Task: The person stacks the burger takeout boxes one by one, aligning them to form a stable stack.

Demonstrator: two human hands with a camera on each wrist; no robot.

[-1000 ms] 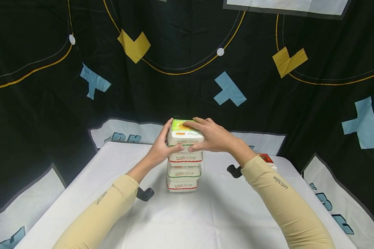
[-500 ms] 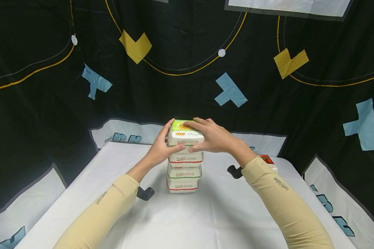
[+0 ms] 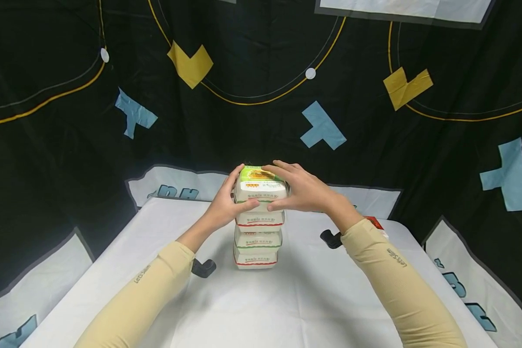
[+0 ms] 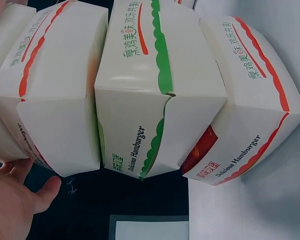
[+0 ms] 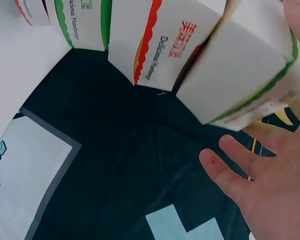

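Note:
Several white hamburger boxes with red or green wavy trim stand in a stack, seen in the head view. The top hamburger box (image 3: 262, 194) has a green lid with a burger picture; a red-trimmed box (image 3: 259, 220) is directly below. My left hand (image 3: 223, 205) holds the top box's left side, thumb across its front. At the right, my right hand (image 3: 308, 191) has spread fingers and a thumb near the front corner. In the right wrist view, the fingers (image 5: 235, 167) look extended beside the box; contact is unclear. The left wrist view shows lower boxes (image 4: 135, 95) slightly misaligned.
The stack stands on a white-covered table (image 3: 243, 309). A red-topped box (image 3: 375, 223) sits at the back right, partly behind the right forearm. A black curved piece (image 3: 203, 268) shows beside the left wrist. Behind the table hangs a black cloth (image 3: 243, 135) with decorations.
My right hand has lifted its fingers from the top box's lid and shifted slightly right, uncovering more of the burger picture. The left hand and the stack look nearly unchanged.

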